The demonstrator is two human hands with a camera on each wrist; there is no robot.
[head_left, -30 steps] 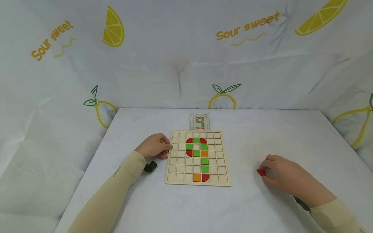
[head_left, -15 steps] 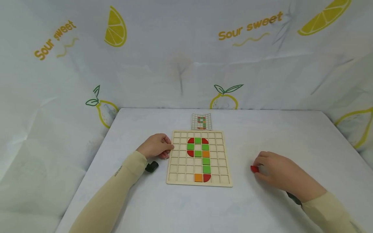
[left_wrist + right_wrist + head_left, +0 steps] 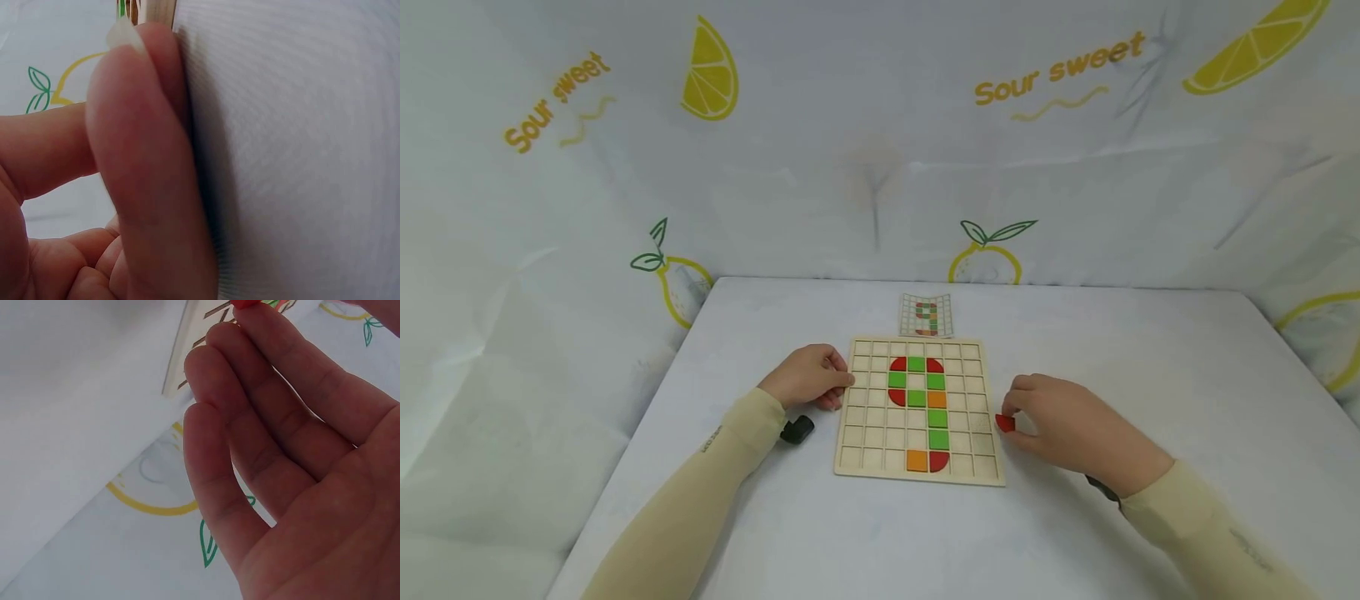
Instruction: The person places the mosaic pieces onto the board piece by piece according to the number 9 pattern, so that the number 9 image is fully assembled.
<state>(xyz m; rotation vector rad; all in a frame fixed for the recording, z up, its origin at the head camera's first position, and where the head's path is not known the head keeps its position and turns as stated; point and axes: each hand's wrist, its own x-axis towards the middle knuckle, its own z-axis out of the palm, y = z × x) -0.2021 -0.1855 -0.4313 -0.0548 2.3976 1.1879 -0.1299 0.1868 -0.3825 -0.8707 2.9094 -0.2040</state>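
A wooden grid board [image 3: 865, 437] lies on the table with green, orange and red tiles set in the shape of a 9. My left hand [image 3: 805, 377] pinches the board's left edge with thumb and index finger; the left wrist view shows this thumb [image 3: 140, 137] up close at the board's edge. Just off the right edge of the board, my right hand [image 3: 1063, 423] pinches a red quarter-circle tile [image 3: 1005, 423] between thumb and fingertips. Only a bit of that red tile [image 3: 245, 302] appears in the right wrist view, above the other fingers.
A small pattern card [image 3: 926, 316] showing a coloured 9 on a grid stands behind the board. White cloth [image 3: 820, 192] printed with lemons hangs around the table's back and sides. A black strap device [image 3: 797, 429] sits at the left wrist.
My right hand has moved left with the red tile, from the table's right side to beside the board. The left hand stays at the board's edge. The head view has shifted slightly.
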